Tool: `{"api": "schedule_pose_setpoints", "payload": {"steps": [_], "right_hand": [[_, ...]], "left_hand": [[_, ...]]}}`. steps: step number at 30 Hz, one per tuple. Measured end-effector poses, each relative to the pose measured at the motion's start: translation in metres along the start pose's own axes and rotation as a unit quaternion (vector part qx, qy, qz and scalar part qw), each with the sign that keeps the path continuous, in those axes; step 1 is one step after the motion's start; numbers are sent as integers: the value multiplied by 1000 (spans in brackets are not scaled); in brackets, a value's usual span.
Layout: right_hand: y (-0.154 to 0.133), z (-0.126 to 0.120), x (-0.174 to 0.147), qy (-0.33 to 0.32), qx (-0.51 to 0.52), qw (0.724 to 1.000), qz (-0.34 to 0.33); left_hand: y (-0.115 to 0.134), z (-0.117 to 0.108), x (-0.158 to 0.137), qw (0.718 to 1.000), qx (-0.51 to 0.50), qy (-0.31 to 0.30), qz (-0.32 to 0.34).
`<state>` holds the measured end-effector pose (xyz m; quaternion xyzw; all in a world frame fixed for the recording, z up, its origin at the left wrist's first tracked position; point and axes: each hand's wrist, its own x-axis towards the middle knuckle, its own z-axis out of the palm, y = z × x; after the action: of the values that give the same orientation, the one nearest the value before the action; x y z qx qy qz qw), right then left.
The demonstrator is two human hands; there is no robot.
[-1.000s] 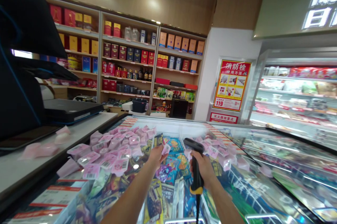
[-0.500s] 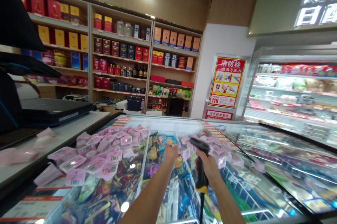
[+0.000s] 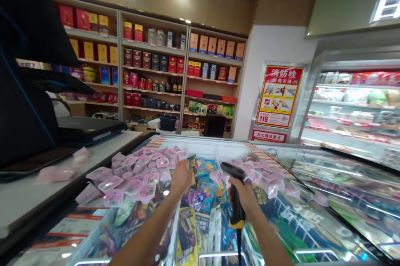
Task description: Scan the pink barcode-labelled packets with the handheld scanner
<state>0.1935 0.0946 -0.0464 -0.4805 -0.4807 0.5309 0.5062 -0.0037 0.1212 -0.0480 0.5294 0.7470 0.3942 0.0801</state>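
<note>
My right hand (image 3: pixel 245 195) is wrapped around the handle of a black barcode scanner (image 3: pixel 236 199) with a yellow base; its cable hangs down toward me. The scanner's head points up and left over the freezer. My left hand (image 3: pixel 182 176) is closed with its fingers curled, at the right edge of a pile of pink plastic cups with barcode labels (image 3: pixel 137 172). What it holds, if anything, is hidden behind the fingers. More pink cups (image 3: pixel 256 172) lie just beyond my right hand. Under both hands are colourful packaged frozen goods (image 3: pixel 201 195) in the chest freezer.
On the left, a counter (image 3: pixel 18 209) carries a dark checkout machine (image 3: pixel 90 128) and a few pink cups (image 3: pixel 59 172). Glass freezer lids (image 3: pixel 343 178) extend right. Shelves of boxed bottles (image 3: pixel 153 61) stand behind, with a red wall sign (image 3: pixel 279 96) and a lit refrigerated case (image 3: pixel 359 107).
My left hand has moved left from the middle of the freezer toward the pink cup pile. My right hand still holds the scanner. The view has turned slightly left.
</note>
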Motion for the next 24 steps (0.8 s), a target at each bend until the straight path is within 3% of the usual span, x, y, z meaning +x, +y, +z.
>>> {"api": "schedule_pose_setpoints", "payload": {"steps": [3, 6, 11, 18, 24], "right_hand": [[-1, 16, -10, -36, -17, 999, 5], [-2, 30, -20, -64, -24, 998, 7], [0, 47, -34, -86, -8, 996, 28], [7, 56, -39, -126, 50, 990, 49], [1, 55, -43, -144, 92, 982, 75]], "left_hand": [[-25, -31, 2, 996, 76, 31, 23], [-43, -42, 1, 991, 134, 12, 28], [-50, -37, 0, 987, 144, -6, 69], [-37, -31, 0, 992, 41, 8, 118], [-31, -19, -4, 992, -39, 19, 117]]}}
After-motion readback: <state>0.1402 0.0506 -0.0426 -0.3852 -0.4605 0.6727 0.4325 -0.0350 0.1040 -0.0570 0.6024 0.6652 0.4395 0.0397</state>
